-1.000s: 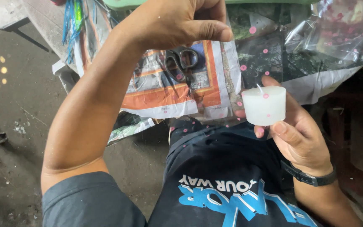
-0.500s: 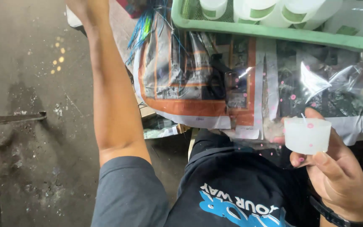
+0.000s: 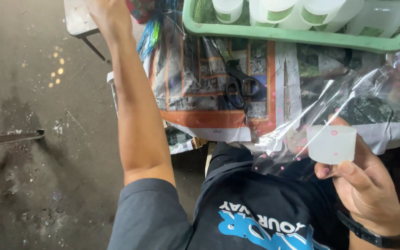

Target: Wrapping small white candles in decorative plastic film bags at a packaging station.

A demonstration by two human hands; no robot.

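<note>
Right hand: our right hand point(image 3: 364, 185) sits near us at the right edge of the scene, fingers and thumb clamped on a small white candle point(image 3: 332, 143) shaped like a short cup, held up in the air just above our lap.
Candle: it stands upright in the grip, touching a sheet of clear wrap point(image 3: 348, 99) speckled with pink dots that drapes over the table edge behind it.
Left hand: our left hand point(image 3: 109, 14) stretches far out to the upper left, the arm running straight from our shoulder; the fingers run out of the top of the view, so we cannot tell whether they are spread or closed, or what they touch. It lies just beside a small grey stool point(image 3: 77, 18) and a bunch of blue and green ribbon point(image 3: 150, 34).
Table: the table point(image 3: 209, 120) is covered with printed newspaper whose near border is orange.
Scissors: black-handled scissors point(image 3: 238, 85) lie flat on the newspaper, well apart from both hands, handles toward us.
Basket: a green plastic basket point(image 3: 292, 34) sits at the far side of the table, holding several white containers with green bands point(image 3: 278, 11).
Wrist: a black band point(image 3: 371, 236) circles our right wrist.
Floor: a dark concrete floor point(image 3: 33, 139) fills the left of the scene, with a metal bar point(image 3: 10, 138) lying on it.
</note>
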